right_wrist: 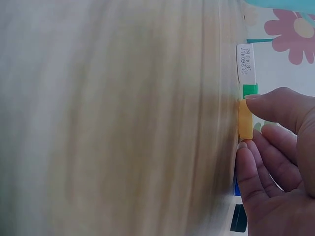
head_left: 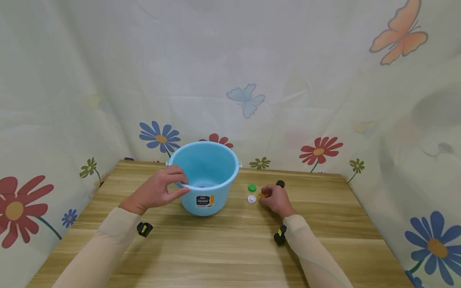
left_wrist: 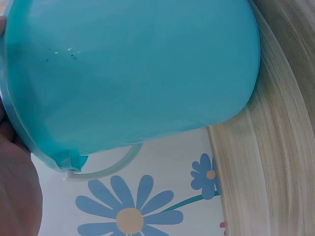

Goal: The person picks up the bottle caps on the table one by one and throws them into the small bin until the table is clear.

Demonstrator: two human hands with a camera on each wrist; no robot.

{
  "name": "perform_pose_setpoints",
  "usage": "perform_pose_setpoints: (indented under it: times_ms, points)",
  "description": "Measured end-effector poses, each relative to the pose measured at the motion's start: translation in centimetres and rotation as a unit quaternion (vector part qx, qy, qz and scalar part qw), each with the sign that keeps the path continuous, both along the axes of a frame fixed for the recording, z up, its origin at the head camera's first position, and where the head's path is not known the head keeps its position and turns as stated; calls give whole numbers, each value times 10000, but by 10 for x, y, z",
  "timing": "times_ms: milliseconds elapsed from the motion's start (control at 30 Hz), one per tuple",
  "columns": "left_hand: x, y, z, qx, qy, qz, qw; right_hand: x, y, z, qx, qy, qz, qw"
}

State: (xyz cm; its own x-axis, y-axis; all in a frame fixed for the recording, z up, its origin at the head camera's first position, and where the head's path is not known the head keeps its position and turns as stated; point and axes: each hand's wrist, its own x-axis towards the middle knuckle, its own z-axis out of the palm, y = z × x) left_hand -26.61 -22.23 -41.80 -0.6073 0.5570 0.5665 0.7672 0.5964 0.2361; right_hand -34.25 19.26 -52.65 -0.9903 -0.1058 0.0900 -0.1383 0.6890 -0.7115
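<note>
A light blue bucket (head_left: 219,202) with a dark label stands on the wooden table. My left hand (head_left: 162,186) grips its near-left rim, fingers over the edge and thumb along the outside. The left wrist view shows the bucket's side (left_wrist: 138,73) up close. To the right of the bucket, my right hand (head_left: 277,200) pinches a yellow bottle cap (right_wrist: 245,119) between thumb and fingers, low at the tabletop. Beside it lie a white cap (head_left: 251,199), printed with a date on its side, and a green cap (head_left: 252,187). A bit of red (head_left: 203,186) shows inside the bucket.
A black cap (head_left: 280,183) lies just behind my right hand, and a blue object (right_wrist: 237,189) is mostly hidden by its fingers. Small black devices (head_left: 145,229) show by both wrists. A flowered curtain (head_left: 288,120) hangs behind the wooden table (head_left: 216,248).
</note>
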Motion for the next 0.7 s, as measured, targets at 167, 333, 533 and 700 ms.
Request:
perform_pose_setpoints:
  times_ms: [167,333,533,700]
  points:
    - [1,1,1,-32,11,24,10000,2,-1,2,-3,-25,-5,10000]
    - [1,1,0,-46,35,43,10000,2,-1,2,-1,-56,33,10000]
    - [3,1,1,2,31,19,10000,3,0,1,-18,-6,31,10000]
    - [4,2,3,-31,40,37,10000,5,2,2,-103,-9,42,9999]
